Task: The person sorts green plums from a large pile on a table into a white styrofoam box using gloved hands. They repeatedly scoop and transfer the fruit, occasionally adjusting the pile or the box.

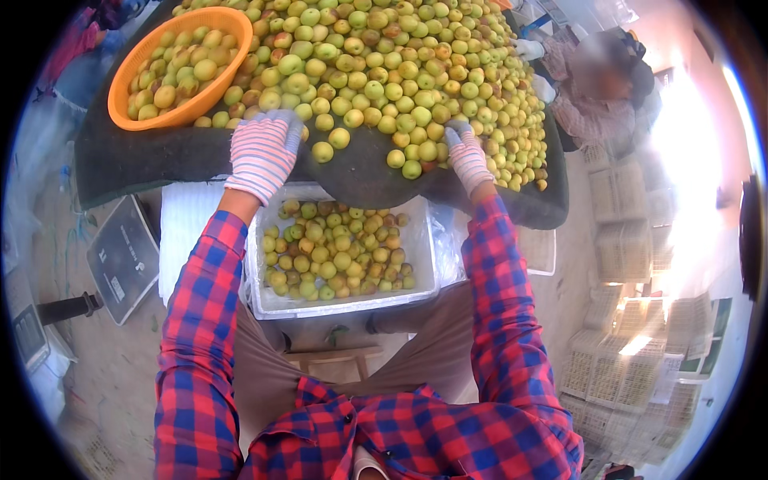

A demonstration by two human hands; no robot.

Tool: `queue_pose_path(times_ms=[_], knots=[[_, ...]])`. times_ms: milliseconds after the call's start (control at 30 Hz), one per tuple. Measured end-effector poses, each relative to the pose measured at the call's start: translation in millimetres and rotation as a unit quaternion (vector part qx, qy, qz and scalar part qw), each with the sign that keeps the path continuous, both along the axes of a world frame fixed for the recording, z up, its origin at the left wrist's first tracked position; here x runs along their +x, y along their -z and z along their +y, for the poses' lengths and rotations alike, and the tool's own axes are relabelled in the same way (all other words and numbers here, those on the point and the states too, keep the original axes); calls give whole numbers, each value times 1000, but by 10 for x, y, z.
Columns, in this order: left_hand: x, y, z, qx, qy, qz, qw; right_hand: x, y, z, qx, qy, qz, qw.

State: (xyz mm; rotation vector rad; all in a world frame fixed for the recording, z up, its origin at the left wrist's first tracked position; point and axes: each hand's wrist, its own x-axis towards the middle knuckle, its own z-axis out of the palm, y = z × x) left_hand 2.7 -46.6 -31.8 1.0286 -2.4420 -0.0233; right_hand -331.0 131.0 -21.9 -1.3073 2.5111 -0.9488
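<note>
A large heap of small round yellow-green fruit (384,90), some with brown patches, covers a table with a dark cloth (360,174). My left hand (264,150), in a striped knit glove, rests on the near left edge of the heap. Its fingertips are hidden, so whether it holds a fruit does not show. My right hand (468,157), gloved the same way, touches the heap's near right edge, fingers against the fruit. Below the table edge, between my forearms, a white crate (429,258) lined with clear plastic holds more of this fruit (342,252).
An orange plastic basket (120,111) full of fruit stands at the far left. Across the right side, a person (600,90) reaches gloved hands to the heap. Stacked plastic crates (624,360) line the right. On the left floor are a platform scale (126,258) and its display (29,336).
</note>
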Motion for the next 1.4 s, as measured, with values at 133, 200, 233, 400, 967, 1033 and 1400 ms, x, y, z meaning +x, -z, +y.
queue_pose_path(times_ms=[133, 200, 233, 400, 967, 1033, 1400], knots=[[-58, -35, 97, -33, 4, -23, 999, 169, 99, 16, 13, -24, 5, 1000], [-10, -30, 89, -33, -5, -24, 999, 539, -105, -4, 93, -14, 48, 994], [-13, -40, 92, -27, -11, -21, 999, 677, -142, -26, 129, 4, 74, 989], [-71, 45, 42, -28, -31, -72, 997, 1220, -296, -195, 175, -27, 127, 976], [-149, 21, 119, -44, -20, -37, 998, 6, 39, -182, -86, 6, -74, 994], [-40, 93, 76, -47, -33, -44, 997, 383, -10, -164, -128, -60, -131, 981], [-85, 97, 64, -63, -22, -20, 998, 1179, -576, 348, -200, -87, -51, 975]])
